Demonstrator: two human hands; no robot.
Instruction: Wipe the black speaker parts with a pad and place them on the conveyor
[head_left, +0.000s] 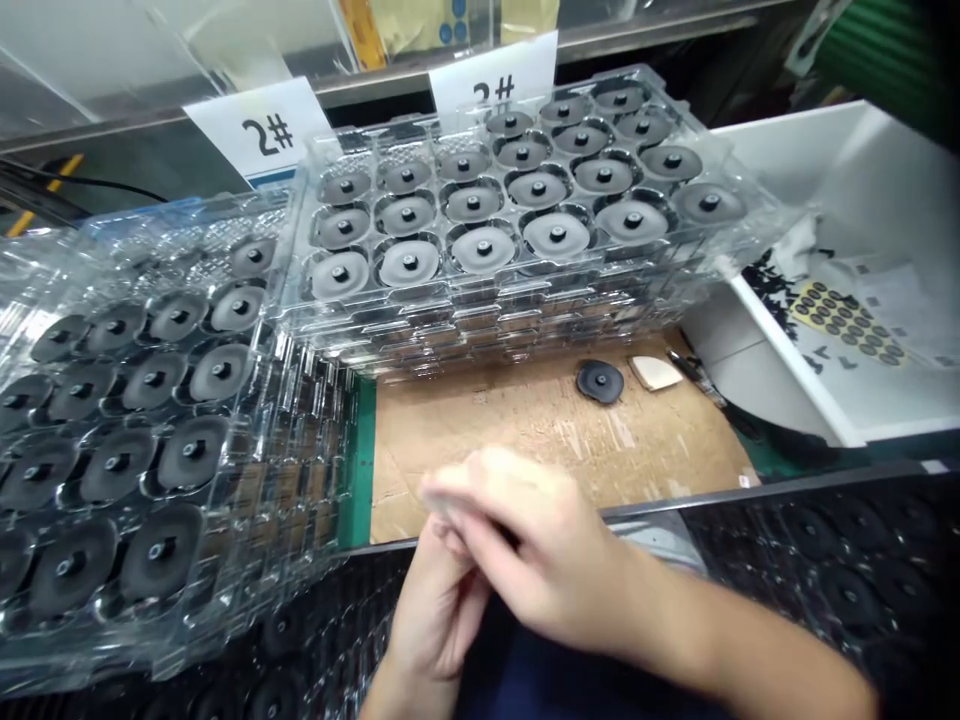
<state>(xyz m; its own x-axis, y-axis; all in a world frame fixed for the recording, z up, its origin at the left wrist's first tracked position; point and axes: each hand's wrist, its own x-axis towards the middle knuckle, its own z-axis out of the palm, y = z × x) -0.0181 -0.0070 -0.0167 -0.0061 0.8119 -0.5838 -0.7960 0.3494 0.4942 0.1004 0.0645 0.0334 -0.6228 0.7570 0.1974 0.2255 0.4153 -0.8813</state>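
Note:
Both hands meet over the front edge of the cardboard-covered bench. My left hand [442, 610] is below, its fingers curled and mostly covered by the other hand. My right hand [525, 530] lies across it from above, fingers bent together and blurred by motion. Whatever sits between them is too hidden to name. Beyond them, a dark round part [600, 381] with a small central stud rests on the cardboard [480, 430], beside a cream wedge-shaped pad [655, 373].
Stacked clear trays of round dark parts stand at the back [480, 290] and left [247, 440]. A white bin [795, 370] with small black pieces and a yellow sticker sheet is at right. More trays [847, 590] lie along the front. A pen-like tool [697, 375] lies near the bin.

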